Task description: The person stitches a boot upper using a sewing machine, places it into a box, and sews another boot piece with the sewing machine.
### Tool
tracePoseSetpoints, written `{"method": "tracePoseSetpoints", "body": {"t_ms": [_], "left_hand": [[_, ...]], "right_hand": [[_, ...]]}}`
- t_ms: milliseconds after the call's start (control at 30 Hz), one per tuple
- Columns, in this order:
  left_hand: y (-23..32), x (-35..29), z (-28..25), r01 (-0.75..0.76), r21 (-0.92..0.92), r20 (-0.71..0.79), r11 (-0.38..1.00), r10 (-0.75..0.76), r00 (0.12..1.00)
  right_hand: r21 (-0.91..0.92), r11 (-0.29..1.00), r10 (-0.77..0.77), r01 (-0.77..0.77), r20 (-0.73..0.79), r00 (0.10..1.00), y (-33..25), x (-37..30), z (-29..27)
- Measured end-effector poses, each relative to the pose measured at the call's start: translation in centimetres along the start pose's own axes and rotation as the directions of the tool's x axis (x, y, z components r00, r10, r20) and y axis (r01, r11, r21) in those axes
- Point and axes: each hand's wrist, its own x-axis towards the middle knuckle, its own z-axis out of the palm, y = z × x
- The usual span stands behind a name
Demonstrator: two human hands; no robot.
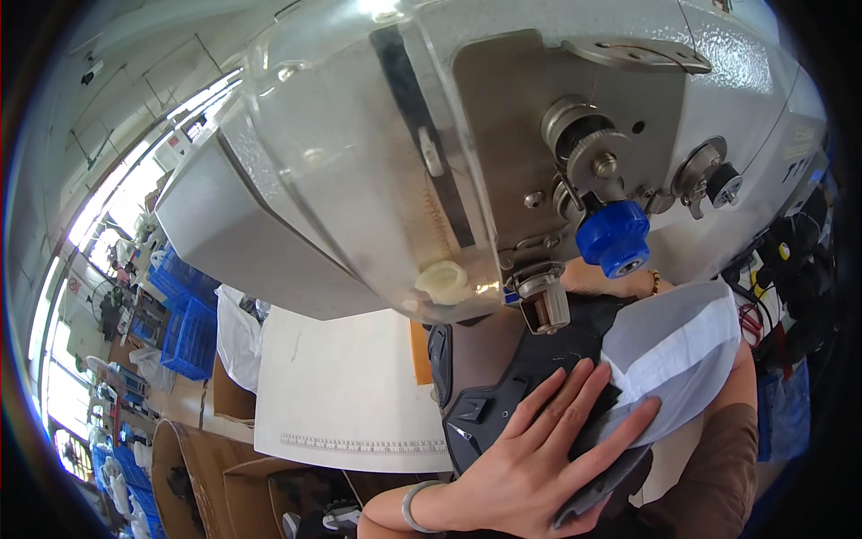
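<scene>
A black panelled workpiece with raised, moulded-looking parts lies beneath the sewing machine head. I cannot tell what product it belongs to. A white lining sheet stands up from its right side. My left hand, with a bangle at the wrist, rests on the workpiece with its fingers stretched and spread over the black part and the lining's edge. My right arm reaches round behind the lining. Of my right hand, only a part shows behind the machine's blue knob; its fingers are hidden. The needle area is also out of sight.
A white table plate with a printed ruler strip extends left of the workpiece. Cardboard boxes stand below it. Blue crates and a white plastic bag sit farther left. Dark items and cables crowd the right side.
</scene>
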Motion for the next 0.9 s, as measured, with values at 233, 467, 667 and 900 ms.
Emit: {"method": "tracePoseSetpoints", "body": {"t_ms": [233,467,667,900], "left_hand": [[-1.8,-0.9,-0.6,-0.2,0.011,-0.087,0.98,0.2,0.976],[-2.1,-1.4,-5.4,0.003,-0.136,0.304,0.991,0.039,0.952],[-4.4,-1.8,-6.6,-0.2,-0.247,0.208,0.948,0.254,0.945],[-7.6,-2.7,-8.3,-0.163,-0.504,0.233,0.848,0.315,0.92]], "right_hand": [[-0.008,1.0,-0.013,0.013,-0.016,1.0,0.4,-0.2,-0.1],[-0.02,0.998,-0.057,0.055,-0.163,0.985,0.9,0.3,1.8],[-0.007,0.996,-0.088,0.093,-0.404,0.91,1.3,0.0,3.7],[-0.191,0.977,-0.174,0.092,-0.477,0.862,1.4,-0.5,4.9]]}}
